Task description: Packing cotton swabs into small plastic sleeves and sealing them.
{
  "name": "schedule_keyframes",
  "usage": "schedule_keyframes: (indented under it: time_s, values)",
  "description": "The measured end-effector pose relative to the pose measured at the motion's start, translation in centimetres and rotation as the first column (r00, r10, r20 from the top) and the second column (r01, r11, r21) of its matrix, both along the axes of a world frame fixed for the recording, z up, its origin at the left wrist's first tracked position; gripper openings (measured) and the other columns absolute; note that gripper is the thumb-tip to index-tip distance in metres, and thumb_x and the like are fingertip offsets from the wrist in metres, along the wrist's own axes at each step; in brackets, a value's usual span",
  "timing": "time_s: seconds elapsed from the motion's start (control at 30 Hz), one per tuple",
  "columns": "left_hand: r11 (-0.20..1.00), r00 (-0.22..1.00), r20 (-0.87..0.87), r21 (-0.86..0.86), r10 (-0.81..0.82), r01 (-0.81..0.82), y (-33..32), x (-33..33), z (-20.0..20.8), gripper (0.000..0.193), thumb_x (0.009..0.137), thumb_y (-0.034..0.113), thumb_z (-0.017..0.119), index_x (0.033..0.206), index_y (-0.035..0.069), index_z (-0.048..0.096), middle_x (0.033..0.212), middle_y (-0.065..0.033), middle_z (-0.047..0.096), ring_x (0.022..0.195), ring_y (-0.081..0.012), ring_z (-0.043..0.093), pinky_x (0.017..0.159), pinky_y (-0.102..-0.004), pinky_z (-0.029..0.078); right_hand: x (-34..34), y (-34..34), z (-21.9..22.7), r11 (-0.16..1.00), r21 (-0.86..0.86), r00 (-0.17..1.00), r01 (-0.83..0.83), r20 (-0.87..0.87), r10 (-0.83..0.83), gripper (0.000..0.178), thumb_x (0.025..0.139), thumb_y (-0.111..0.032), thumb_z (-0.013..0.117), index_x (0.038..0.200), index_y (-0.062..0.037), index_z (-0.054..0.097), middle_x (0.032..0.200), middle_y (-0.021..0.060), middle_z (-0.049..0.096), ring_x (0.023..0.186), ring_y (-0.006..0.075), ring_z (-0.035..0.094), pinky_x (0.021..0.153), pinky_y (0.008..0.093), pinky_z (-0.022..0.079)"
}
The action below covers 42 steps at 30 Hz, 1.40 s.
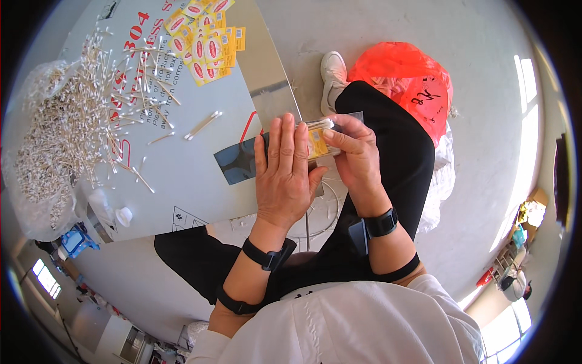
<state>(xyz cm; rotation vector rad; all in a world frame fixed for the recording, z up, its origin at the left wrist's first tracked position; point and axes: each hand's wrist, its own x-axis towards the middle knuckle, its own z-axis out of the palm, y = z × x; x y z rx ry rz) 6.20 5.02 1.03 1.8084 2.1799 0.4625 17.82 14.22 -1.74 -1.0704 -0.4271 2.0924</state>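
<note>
My right hand [357, 155] pinches a small packet of cotton swabs [316, 144] between thumb and fingers. White swab tips and a yellow card show in it, and clear film sticks out past the fingertips. My left hand [284, 167] lies flat with fingers stretched out over the packet's left part, hiding it. From under that hand a dark, shiny see-through strip [235, 162] reaches left over the table edge. A few loose cotton swabs [203, 125] lie on the table left of my hands.
On the grey printed table [200, 188], a plastic bag [30, 200] spills a big heap of cotton swabs [66, 127]. Yellow cards [209, 45] are piled at the far edge. A small white cap [123, 216] sits near the front. A red plastic bag [418, 79] stands on the floor beyond my leg.
</note>
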Motion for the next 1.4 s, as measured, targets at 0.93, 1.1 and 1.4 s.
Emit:
schedule_keyframes:
  time_s: [0.93,1.1,1.4]
  values:
    - [0.684,0.151,0.976,0.217,-0.156,-0.696,2.4,0.4,-1.3,0.062,0.103,0.040,0.036,0.147,-0.004,0.027,0.155,-0.0162,0.027,0.145,-0.0299,0.024,0.119,-0.0443,0.016,-2.2,-0.5,0.3,0.979,-0.120,0.868,0.164,-0.454,-0.201,0.036,0.104,-0.013,0.040,0.133,0.0068,0.045,0.137,0.0218,0.050,0.129,0.0309,0.049,0.111,0.0415,0.039]
    - [0.697,0.200,0.968,0.250,-0.154,-0.672,2.7,1.0,-1.2,0.063,0.103,0.041,0.037,0.147,-0.003,0.028,0.155,-0.0148,0.028,0.145,-0.0277,0.024,0.118,-0.0437,0.016,-2.9,-0.6,0.6,0.988,0.088,0.968,0.130,-0.227,-0.108,0.038,0.103,-0.020,0.046,0.129,0.0064,0.049,0.133,0.0217,0.054,0.124,0.0306,0.054,0.108,0.0408,0.042]
    - [0.679,0.280,0.959,0.235,-0.044,-0.696,-1.8,-2.6,-1.2,0.051,0.103,0.034,0.044,0.138,-0.003,0.040,0.142,-0.0180,0.044,0.130,-0.0286,0.046,0.105,-0.0422,0.040,-2.0,0.5,-2.2,0.910,0.398,0.969,-0.117,0.247,0.016,0.023,0.095,-0.018,0.065,0.098,0.0040,0.066,0.082,0.0014,0.065,0.072,0.0062,0.059,0.067,0.0209,0.049]
